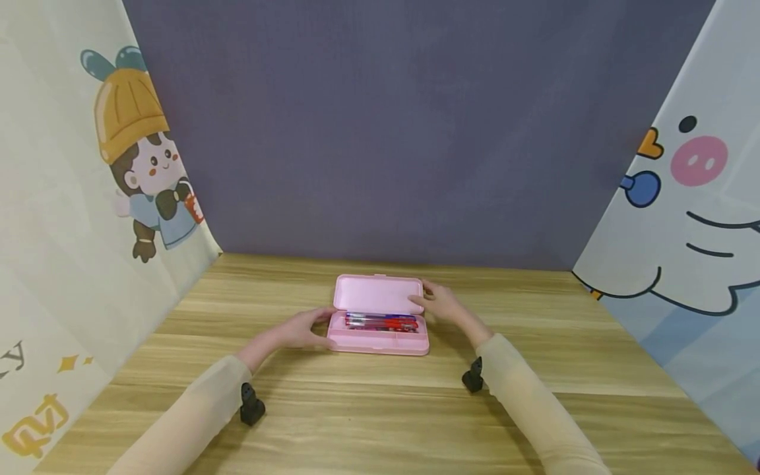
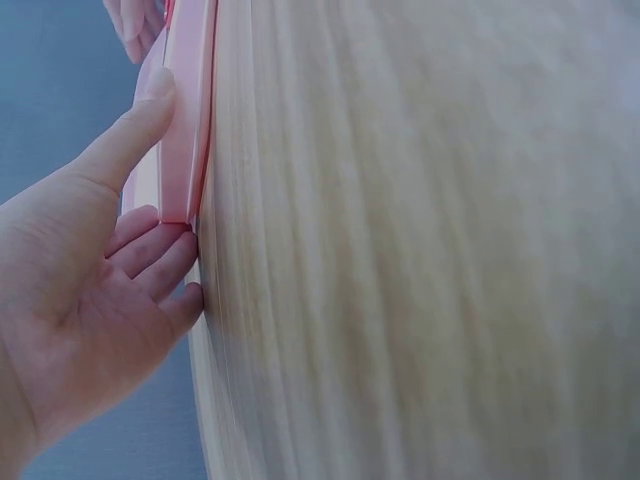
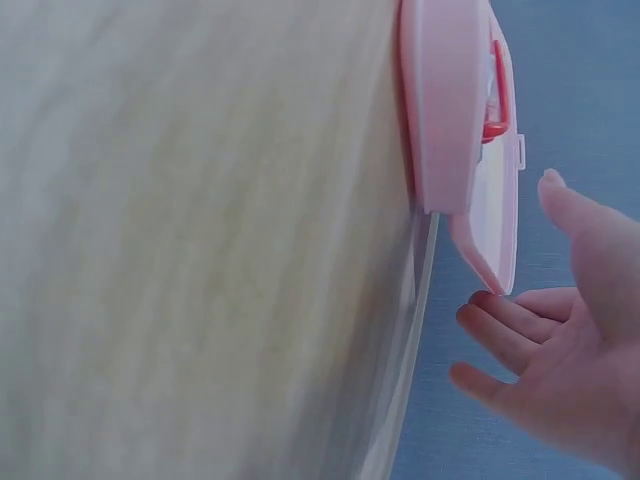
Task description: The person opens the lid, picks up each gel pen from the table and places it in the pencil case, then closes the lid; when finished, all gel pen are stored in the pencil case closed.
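Observation:
A pink pencil case (image 1: 362, 342) lies on the table with its lid (image 1: 377, 293) raised at the back. Several pens (image 1: 382, 322) with red, blue and clear parts lie in its long rear compartment. My left hand (image 1: 299, 329) holds the case's left end; in the left wrist view its thumb (image 2: 145, 115) lies along the front wall and the fingers bend at the end. By the lid's right edge is my right hand (image 1: 442, 304), fingertips at the lid's corner and thumb spread away from it in the right wrist view.
The wood-grain table (image 1: 356, 409) runs back to a dark grey-blue panel (image 1: 392, 132). Printed cartoon curtains (image 1: 53, 165) stand on both sides. A small black device (image 1: 252, 404) sits at each wrist.

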{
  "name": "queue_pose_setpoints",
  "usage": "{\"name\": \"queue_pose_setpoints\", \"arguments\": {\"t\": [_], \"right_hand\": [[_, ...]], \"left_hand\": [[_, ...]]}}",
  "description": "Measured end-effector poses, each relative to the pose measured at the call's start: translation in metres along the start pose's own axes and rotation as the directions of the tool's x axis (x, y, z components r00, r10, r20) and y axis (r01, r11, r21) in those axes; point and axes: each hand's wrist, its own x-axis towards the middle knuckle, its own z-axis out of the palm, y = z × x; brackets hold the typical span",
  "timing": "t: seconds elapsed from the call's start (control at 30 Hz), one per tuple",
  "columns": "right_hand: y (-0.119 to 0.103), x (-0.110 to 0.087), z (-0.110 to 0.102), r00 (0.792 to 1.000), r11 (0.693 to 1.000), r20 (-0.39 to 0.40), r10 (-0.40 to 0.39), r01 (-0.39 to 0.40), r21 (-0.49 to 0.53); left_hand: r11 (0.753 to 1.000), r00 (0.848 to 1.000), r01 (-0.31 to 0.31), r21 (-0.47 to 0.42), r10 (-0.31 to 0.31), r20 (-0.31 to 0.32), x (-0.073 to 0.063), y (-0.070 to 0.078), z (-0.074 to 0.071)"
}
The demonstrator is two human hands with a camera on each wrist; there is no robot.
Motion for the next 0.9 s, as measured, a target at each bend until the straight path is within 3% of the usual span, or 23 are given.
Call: {"name": "queue_pose_setpoints", "arguments": {"t": [0.23,0.47,0.73,0.9], "right_hand": [[0.001,-0.004,-0.006,0.991,0.993,-0.092,-0.094,0.1,0.058],[0.001,-0.013,-0.013,0.963,0.974,-0.182,-0.199,0.215,0.07],[-0.003,-0.029,-0.02,0.95,0.96,-0.219,-0.221,0.252,0.125],[-0.003,-0.042,-0.025,0.959,0.955,-0.191,-0.21,0.243,0.169]], "left_hand": [[1.0,1.0,-0.009,0.003,0.009,-0.003,0.001,0.002,0.002],[0.998,1.0,-0.026,-0.052,0.025,-0.015,0.003,0.002,0.003],[0.997,1.0,-0.022,-0.069,0.021,-0.022,0.007,0.001,0.004],[0.998,1.0,-0.021,-0.066,0.02,-0.02,0.009,0.001,0.005]]}}
